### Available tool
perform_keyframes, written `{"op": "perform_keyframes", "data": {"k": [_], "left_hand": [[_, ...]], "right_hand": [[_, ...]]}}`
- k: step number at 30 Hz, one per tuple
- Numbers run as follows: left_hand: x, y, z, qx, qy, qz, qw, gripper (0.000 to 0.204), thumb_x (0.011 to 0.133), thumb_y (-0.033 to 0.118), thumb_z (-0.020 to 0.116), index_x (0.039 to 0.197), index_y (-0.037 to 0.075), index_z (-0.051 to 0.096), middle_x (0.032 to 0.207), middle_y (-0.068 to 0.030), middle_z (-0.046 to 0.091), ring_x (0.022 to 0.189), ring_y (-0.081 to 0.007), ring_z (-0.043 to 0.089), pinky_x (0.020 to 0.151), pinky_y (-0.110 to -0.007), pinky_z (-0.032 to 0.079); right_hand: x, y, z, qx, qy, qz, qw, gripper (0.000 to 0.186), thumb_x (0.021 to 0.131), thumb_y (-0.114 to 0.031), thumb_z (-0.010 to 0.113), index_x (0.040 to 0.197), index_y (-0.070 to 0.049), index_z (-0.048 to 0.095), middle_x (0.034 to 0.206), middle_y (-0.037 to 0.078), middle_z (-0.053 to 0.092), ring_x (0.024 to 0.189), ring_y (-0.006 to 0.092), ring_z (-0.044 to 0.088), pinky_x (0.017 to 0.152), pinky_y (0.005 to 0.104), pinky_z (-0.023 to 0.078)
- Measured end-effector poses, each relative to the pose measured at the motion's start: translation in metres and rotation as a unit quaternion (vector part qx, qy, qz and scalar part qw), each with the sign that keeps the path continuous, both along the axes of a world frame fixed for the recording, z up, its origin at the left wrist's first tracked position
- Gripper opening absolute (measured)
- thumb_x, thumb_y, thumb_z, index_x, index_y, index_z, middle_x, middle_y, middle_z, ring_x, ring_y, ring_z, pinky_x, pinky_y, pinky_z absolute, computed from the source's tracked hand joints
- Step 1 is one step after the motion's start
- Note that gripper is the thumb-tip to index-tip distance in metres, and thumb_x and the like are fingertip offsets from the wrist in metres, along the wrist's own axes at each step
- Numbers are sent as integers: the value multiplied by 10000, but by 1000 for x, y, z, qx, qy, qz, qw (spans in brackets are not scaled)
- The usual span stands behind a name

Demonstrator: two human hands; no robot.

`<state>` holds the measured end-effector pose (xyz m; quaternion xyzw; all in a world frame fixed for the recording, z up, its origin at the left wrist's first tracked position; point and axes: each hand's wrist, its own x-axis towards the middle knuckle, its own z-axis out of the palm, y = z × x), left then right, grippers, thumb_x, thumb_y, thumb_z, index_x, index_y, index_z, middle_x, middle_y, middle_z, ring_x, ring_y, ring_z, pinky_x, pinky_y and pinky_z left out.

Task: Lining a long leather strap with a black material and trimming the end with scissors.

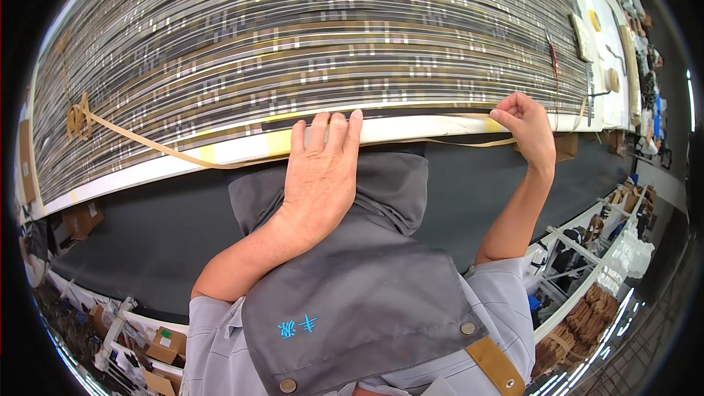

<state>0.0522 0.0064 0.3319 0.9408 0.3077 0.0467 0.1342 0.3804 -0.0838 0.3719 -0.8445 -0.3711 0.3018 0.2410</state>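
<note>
Along the table's near edge, which is white with yellow patches, lies a thin black strip. My left hand rests flat at that edge with its fingers stretched out, the fingertips at the strip. Farther right, my right hand is closed in a pinch of thumb and finger at the strip's right end, which looks tan there. A long tan tape runs from a loose bundle at the left, passes under my left hand and hangs along the edge to near my right wrist. Rows of striped, checked material cover the table.
A red-handled tool lies at the table's right, near a pale block and a yellow tape roll. Below the edge are cardboard boxes and dark floor. Racks with brown bundles stand at the lower right.
</note>
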Motion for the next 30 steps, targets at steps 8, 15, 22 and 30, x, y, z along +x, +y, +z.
{"op": "perform_keyframes", "data": {"k": [8,15,22,30], "left_hand": [[23,-7,1,23,-12,-50,998,588,819,-3,564,1396,-54,462,1310,-179,505,1240,-331,474,1070,-465,376],[32,-15,-1,50,-1,-15,999,630,811,6,576,1428,-8,451,1246,-166,528,1220,-323,478,1057,-466,382],[40,-23,-3,50,12,16,999,640,811,17,595,1438,46,468,1226,-164,524,1192,-328,473,1049,-487,377],[44,-23,-3,34,28,27,999,684,803,11,605,1462,78,435,1234,-158,502,1202,-325,450,1059,-503,353]], "right_hand": [[1,-1,-1,9,12,13,1000,115,822,-73,744,838,2,659,666,-40,531,620,52,451,553,232,375],[27,-11,2,46,52,20,997,97,832,-57,742,856,-6,663,689,-60,534,636,28,442,576,209,379],[62,-19,7,26,46,8,999,105,835,-50,740,878,-5,656,741,-50,555,674,31,458,627,200,403],[75,-25,6,23,41,12,999,115,843,-51,743,887,-7,647,768,-44,569,692,34,475,643,198,417]]}}
